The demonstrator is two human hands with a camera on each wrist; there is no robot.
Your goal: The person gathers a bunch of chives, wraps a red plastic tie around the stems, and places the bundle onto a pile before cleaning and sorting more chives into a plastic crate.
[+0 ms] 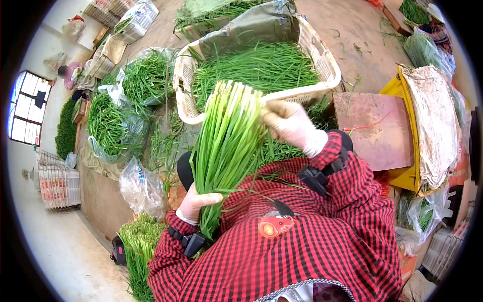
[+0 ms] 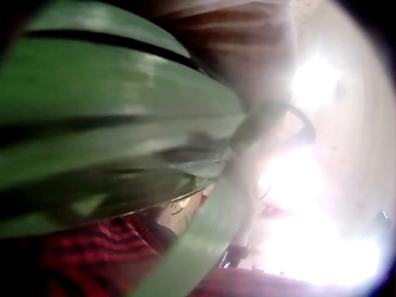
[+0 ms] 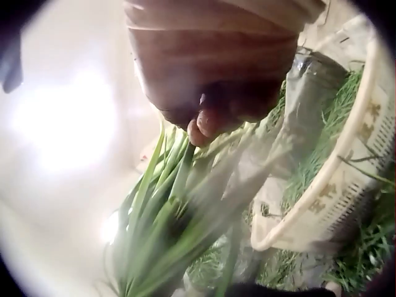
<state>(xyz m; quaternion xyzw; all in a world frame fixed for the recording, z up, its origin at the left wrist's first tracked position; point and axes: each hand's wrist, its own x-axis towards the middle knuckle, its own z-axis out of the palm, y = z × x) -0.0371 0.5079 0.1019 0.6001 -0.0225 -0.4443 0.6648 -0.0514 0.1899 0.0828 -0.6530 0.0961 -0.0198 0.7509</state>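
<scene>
Garlic-chive bunch [image 1: 229, 131] on near side of cream plastic crate [image 1: 182, 98], leafy part [image 1: 214, 168] gripped in left hand [image 1: 198, 205], with right hand [image 1: 294, 125] at pale ends [image 1: 239, 94], pinching or not impossible to tell; probably mid-tidying, next calling for any stray blades eased out without loosening that grip.

The person wears a long-sleeved smock [image 1: 302, 239] in small red-and-black checks, with a rounded red cartoon patch [image 1: 269, 227] on the front and black-and-white checked trim [image 1: 312, 281] at the neckline. Pale gloves [image 1: 314, 144] cover the hands [image 1: 291, 123]; boxy black devices [image 1: 313, 180] are strapped around both sleeves [image 1: 328, 151].
</scene>
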